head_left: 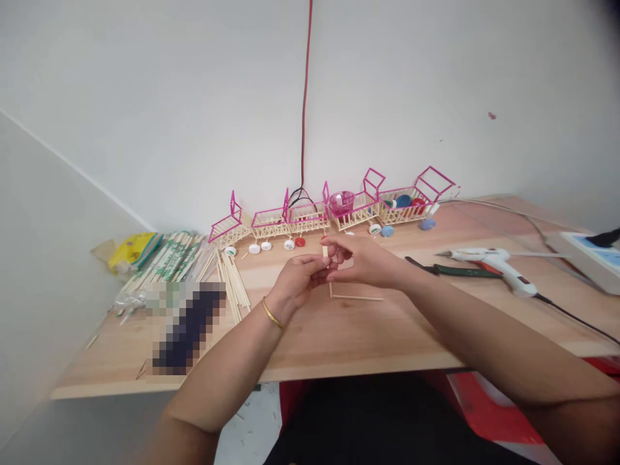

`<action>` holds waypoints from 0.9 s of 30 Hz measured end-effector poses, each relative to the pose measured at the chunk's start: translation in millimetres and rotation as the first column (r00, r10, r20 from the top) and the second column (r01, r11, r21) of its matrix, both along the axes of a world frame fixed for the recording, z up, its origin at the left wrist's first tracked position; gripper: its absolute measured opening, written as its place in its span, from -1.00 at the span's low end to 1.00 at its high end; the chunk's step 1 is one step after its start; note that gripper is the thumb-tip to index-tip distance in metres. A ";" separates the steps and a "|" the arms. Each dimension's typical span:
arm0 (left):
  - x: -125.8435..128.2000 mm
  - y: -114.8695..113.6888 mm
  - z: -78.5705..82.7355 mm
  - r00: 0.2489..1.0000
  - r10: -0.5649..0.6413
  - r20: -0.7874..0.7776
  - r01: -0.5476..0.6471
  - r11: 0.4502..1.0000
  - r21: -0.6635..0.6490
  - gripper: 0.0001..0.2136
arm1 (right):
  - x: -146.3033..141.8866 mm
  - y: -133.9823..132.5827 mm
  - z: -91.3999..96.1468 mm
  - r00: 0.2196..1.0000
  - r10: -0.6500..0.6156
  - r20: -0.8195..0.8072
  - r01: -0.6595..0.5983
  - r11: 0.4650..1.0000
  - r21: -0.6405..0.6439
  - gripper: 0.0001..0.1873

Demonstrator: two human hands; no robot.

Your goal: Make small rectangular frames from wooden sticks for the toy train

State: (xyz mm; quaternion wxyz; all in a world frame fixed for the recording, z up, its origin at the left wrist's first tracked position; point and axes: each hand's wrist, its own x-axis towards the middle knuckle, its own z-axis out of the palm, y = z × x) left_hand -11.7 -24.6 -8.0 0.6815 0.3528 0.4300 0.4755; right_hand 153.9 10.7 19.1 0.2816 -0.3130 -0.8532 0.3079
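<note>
My left hand, with a gold bangle on the wrist, and my right hand meet above the middle of the wooden table. Both pinch a thin upright wooden stick between their fingertips. The stick's lower end joins a second stick lying flat on the table, forming an L shape. Behind the hands stands a row of small stick-built wagons with pink frames and bottle-cap wheels.
Loose and wrapped chopsticks lie in a pile at the left beside a yellow packet. A white glue gun and green-handled pliers lie at the right, near a power strip. A red cable hangs down the wall.
</note>
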 end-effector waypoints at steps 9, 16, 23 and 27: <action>4.4 -3.2 -7.1 0.999 -0.041 0.027 0.040 0.999 0.014 -0.75 | -2.8 -14.2 -15.4 0.994 -0.107 -0.018 0.108 0.963 0.248 -0.56; 8.7 -7.5 -8.9 0.988 0.032 -0.153 0.002 0.976 0.220 -0.78 | 9.2 -15.5 -3.7 0.993 -0.056 -0.105 0.052 0.998 -0.042 -0.50; 13.1 -17.0 -2.6 0.886 0.051 -0.462 0.144 0.915 0.377 -0.77 | 18.9 -32.7 7.2 0.971 -0.176 -0.159 0.140 0.967 -0.213 -0.85; 16.4 -22.5 3.2 0.846 0.029 -0.533 0.224 0.887 0.404 -0.79 | 18.7 -46.4 -0.2 0.960 -0.199 -0.198 0.148 0.959 -0.243 -0.82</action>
